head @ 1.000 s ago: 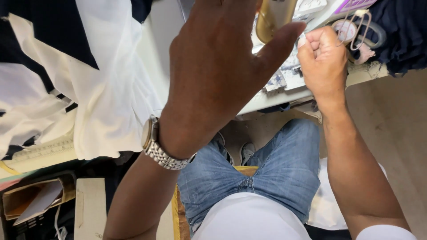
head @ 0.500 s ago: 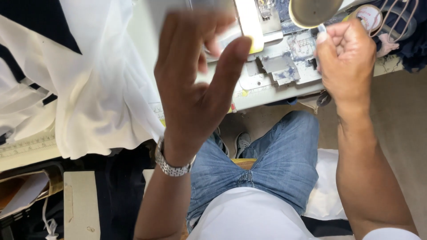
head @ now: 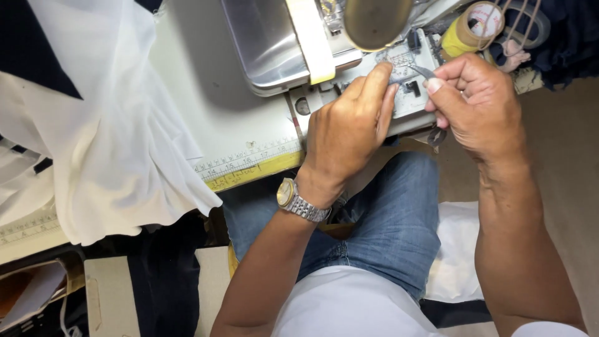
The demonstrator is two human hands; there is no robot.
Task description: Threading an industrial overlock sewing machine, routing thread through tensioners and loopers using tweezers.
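My left hand, with a metal watch on the wrist, reaches onto the open lower front of a sewing machine. Its fingers are drawn together and the fingertips touch the small grey machine parts; I see nothing held in them. My right hand is just to the right, closed on a thin metal tweezers-like tool. The tool's tip points left towards my left fingertips. A dark loop shows below this hand.
A shiny metal plate and a brass-coloured round part sit on the machine. White fabric drapes over the table's left side, beside a ruler strip. A yellow thread spool and dark blue cloth lie at the far right.
My left hand has dropped from in front of the camera down onto the machine front. My right hand stayed by the machine, and the view moved closer.
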